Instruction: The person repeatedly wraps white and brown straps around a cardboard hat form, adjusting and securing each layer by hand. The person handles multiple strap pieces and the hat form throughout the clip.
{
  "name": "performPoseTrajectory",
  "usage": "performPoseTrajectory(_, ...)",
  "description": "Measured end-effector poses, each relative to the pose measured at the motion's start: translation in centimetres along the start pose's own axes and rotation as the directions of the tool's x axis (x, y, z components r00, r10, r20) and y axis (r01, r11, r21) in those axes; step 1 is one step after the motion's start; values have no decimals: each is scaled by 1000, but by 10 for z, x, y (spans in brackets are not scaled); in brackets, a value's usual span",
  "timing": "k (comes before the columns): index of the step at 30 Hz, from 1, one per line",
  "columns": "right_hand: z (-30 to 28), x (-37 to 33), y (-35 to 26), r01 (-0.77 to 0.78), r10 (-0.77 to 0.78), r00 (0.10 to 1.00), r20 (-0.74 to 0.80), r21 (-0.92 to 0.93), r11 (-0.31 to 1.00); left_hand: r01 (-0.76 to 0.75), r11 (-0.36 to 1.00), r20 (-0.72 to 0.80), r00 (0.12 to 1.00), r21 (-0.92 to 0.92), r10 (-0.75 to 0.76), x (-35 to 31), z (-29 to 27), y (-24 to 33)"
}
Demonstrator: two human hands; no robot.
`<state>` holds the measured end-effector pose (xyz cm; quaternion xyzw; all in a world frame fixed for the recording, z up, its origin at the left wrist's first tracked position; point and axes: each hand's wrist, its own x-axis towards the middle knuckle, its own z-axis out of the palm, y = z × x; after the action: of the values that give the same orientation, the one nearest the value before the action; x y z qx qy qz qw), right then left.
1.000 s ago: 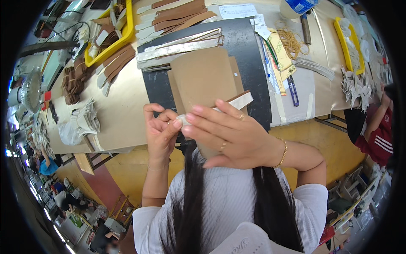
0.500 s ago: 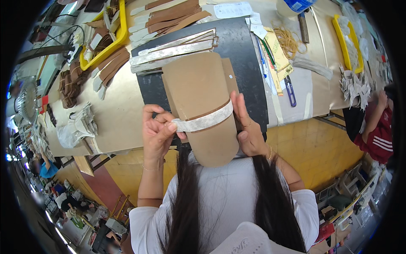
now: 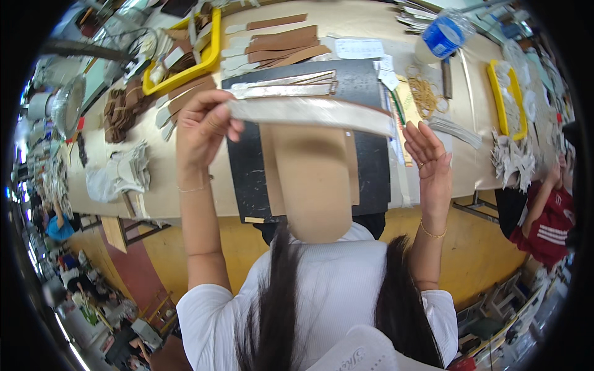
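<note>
Between the fingertips and thumb of my left hand [image 3: 207, 128] is one end of a long whitish strip [image 3: 309, 113] with a brown edge. The strip stretches to the right in the air, slightly blurred. Its far end comes close to my right hand [image 3: 429, 157], which is raised with its fingers extended; I cannot tell whether they touch. Under the strip, a tan rounded board [image 3: 314, 191] points toward me over a black mat [image 3: 372, 185], in front of my chest. Several similar pale strips [image 3: 281, 90] lie at the far part of the mat.
Brown strips with pale ends [image 3: 284, 43] lie beyond the mat. A yellow basket [image 3: 215, 52] stands at the far left, another yellow basket [image 3: 520, 127] at right. Rubber bands [image 3: 427, 93] and a blue-labelled bottle [image 3: 442, 40] are at far right. A person in red [image 3: 550, 222] is at right.
The strip has come up off the tan board and is now stretched out above it. My left hand has moved up and left with it; my right hand has moved away to the right.
</note>
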<state>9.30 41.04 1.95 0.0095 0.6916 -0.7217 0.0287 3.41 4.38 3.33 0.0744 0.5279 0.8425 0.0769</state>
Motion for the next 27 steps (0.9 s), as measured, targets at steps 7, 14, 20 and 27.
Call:
performPoseTrajectory(7,-82,16,23,-8,-337,902,-271,-789,614,260,815,-226,960,517,-163,16,-53,-17)
performPoseTrajectory(14,-123,31,63,66,-409,908,-90,-934,352,270,788,-300,947,554,-114,17,-63,-10)
performPoseTrajectory(20,-124,48,68,171,-430,901,55,-957,236,290,765,-279,949,575,-149,12,-69,-15)
performPoseTrajectory(27,-127,42,59,232,-351,923,160,-957,173,303,740,-445,895,600,-5,5,-80,7)
